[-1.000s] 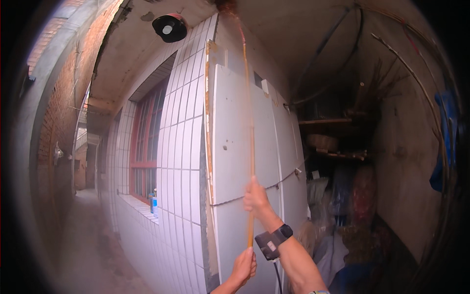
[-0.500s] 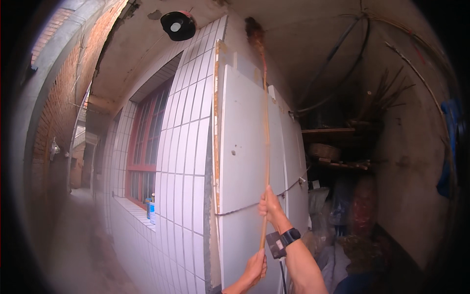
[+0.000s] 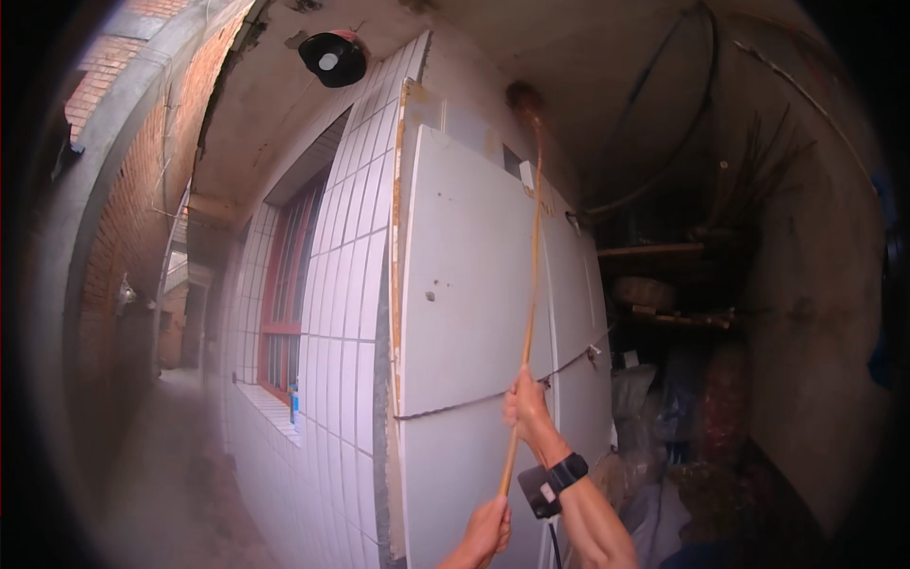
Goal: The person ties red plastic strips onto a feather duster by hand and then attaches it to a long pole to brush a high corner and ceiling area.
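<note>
A long-handled duster (image 3: 536, 247) rises before me, its thin yellow-brown pole slightly bowed. Its bushy reddish-brown head (image 3: 524, 97) is up where the wall meets the ceiling; whether it touches cannot be told. My right hand (image 3: 527, 406) is closed round the pole, in front of a dark cord (image 3: 464, 408) strung across white panels (image 3: 474, 284). Lower down, my left hand (image 3: 487, 529) grips the pole near its bottom end. A black band (image 3: 569, 471) circles my right wrist, with a dark box-like device (image 3: 539, 493) beside it.
Left of the panels, a white-tiled wall (image 3: 341, 275) holds a red-framed window (image 3: 284, 284). A black round lamp-like object (image 3: 332, 59) hangs overhead. At right, a dim recess has a shelf (image 3: 654, 250), a basket (image 3: 645, 291), sticks and bags. Cables loop below the ceiling.
The duster's head has shifted right along the ceiling corner, and the pole leans more to the right. Both hands keep their hold. The view has turned slightly.
</note>
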A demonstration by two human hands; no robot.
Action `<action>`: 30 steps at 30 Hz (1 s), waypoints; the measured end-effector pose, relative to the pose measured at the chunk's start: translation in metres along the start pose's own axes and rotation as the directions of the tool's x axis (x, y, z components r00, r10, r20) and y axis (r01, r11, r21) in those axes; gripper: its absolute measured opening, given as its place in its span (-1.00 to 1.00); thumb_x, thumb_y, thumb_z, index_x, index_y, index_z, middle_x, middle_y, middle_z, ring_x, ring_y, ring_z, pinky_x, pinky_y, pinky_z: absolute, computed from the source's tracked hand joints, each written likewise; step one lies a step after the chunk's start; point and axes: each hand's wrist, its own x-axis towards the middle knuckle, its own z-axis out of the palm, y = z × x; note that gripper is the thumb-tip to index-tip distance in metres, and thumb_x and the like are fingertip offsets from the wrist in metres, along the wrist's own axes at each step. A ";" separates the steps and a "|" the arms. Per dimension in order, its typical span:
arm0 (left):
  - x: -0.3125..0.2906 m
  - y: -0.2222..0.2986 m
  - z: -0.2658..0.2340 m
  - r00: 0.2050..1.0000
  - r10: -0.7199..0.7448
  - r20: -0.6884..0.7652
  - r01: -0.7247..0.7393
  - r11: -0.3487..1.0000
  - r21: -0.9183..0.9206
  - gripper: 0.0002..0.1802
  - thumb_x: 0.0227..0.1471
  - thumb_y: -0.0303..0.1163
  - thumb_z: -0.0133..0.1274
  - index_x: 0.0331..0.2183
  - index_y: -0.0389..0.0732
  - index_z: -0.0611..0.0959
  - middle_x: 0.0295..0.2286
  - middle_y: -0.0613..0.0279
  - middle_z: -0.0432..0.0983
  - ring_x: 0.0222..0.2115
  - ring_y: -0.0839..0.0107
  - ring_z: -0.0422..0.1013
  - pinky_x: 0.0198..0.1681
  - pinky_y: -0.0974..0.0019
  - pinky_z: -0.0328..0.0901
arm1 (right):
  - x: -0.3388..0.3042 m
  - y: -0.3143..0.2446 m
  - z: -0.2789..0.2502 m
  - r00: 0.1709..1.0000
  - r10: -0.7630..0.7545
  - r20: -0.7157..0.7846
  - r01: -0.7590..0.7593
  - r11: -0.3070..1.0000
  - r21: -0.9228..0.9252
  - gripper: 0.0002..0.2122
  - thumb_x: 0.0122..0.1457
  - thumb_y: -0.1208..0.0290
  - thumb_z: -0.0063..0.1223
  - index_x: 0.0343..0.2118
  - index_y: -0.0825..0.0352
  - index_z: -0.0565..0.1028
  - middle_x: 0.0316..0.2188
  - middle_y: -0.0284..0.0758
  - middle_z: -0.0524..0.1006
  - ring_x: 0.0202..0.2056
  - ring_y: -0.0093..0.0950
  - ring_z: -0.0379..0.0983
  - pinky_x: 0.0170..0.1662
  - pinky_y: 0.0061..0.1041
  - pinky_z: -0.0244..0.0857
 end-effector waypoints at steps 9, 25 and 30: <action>-0.057 -0.033 0.026 0.972 -0.184 -0.148 0.174 0.982 -0.074 -0.51 0.00 0.07 -0.32 -0.78 0.00 0.15 -0.88 0.52 -0.08 -0.91 0.63 -0.15 -0.87 0.56 -0.21 | -0.057 0.028 -0.019 0.992 0.079 0.094 -0.077 0.997 -0.030 -0.63 0.10 0.03 -0.43 -0.66 0.23 0.11 -0.89 -0.47 0.03 -0.90 -0.62 -0.05 -0.87 -0.60 -0.11; -0.020 -0.082 0.061 0.955 -0.110 -0.274 0.079 0.990 -0.120 -0.43 -0.06 0.18 -0.33 -0.83 0.00 0.11 -0.91 0.48 -0.04 -0.93 0.60 -0.11 -0.89 0.52 -0.18 | -0.035 0.052 -0.060 0.935 0.120 0.335 -0.128 0.992 0.001 -0.60 0.10 -0.03 -0.39 -0.64 0.24 0.13 -0.88 -0.53 -0.01 -0.90 -0.70 -0.10 -0.87 -0.66 -0.15; 0.019 -0.112 0.052 0.968 0.036 -0.249 -0.037 0.999 0.001 -0.45 -0.05 0.15 -0.32 -0.82 0.01 0.13 -0.90 0.50 -0.02 -0.93 0.61 -0.10 -0.89 0.53 -0.18 | -0.010 0.043 -0.072 0.954 0.079 0.290 -0.101 0.993 0.062 -0.59 0.06 -0.05 -0.33 -0.65 0.23 0.15 -0.90 -0.54 0.00 -0.92 -0.69 -0.09 -0.88 -0.68 -0.16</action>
